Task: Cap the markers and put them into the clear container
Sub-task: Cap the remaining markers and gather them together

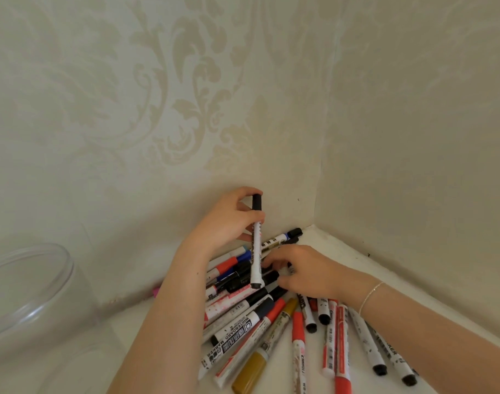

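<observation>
One white marker (256,251) with a black cap stands upright in my left grip (229,220); my right grip (297,271) curls into the pile (271,322), hold unclear.

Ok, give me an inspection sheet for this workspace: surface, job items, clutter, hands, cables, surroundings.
Surface: white tabletop set into a corner.
Job's things: pile of markers with black, red, blue and mustard caps; clear container at the left edge, nothing visible inside.
Clutter: a small pink item behind the left forearm, kind unclear.
Hands: left hand holds a black-capped marker upright above the pile; right hand reaches into the pile, its grasp hidden.
Cables: nothing seen.
Surroundings: patterned cream wallpaper on both walls; bracelet on the right wrist.
</observation>
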Motion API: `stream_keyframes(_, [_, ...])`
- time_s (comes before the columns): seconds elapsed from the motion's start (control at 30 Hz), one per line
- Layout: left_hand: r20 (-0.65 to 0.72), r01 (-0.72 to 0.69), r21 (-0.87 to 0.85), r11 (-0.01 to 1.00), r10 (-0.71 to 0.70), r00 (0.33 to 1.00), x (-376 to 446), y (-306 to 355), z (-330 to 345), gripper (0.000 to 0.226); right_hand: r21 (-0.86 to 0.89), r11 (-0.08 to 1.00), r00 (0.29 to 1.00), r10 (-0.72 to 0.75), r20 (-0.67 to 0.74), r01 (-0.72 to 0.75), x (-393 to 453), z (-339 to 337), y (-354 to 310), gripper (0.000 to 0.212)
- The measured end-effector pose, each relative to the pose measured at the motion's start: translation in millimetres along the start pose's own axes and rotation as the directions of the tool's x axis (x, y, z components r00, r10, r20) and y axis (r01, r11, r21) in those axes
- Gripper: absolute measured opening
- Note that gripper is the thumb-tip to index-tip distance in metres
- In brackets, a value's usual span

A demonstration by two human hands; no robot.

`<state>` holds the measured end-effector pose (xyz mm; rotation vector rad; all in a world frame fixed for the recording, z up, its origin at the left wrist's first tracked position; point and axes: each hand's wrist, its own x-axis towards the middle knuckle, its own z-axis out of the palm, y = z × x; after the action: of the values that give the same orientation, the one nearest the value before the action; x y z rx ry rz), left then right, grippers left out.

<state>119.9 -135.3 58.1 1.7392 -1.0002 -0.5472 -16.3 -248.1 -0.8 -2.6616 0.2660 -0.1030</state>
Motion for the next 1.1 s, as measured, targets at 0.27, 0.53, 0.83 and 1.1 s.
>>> stream_keyframes(0.27, [-0.064, -0.027, 0.016, 1.000, 0.028, 0.998, -3, 3, -12, 0.042, -0.057, 0.985, 0.986, -0.163, 0.039, 0.165, -7, 11, -8, 0.034])
stream_keyframes(0.53, [-0.093, -0.035, 0.058, 0.998, 0.040, 0.995, 2, 0, -2, 0.045, -0.062, 0.998, 0.997, -0.020, -0.081, 0.015, -4, 0, 7, 0.030])
stream_keyframes(0.83, [-0.102, -0.018, 0.136, 0.990, 0.032, 0.994, 9, -6, 11, 0.044, -0.042, 0.962, 0.921, 0.244, -0.305, -0.269, 11, -9, 57, 0.053])
stream_keyframes(1.1, [-0.054, -0.030, 0.159, 0.987, 0.039, 0.998, 9, -8, 21, 0.042, -0.329, 0.920, 0.976, 0.196, -0.090, -0.215, 41, -17, 67, 0.057])
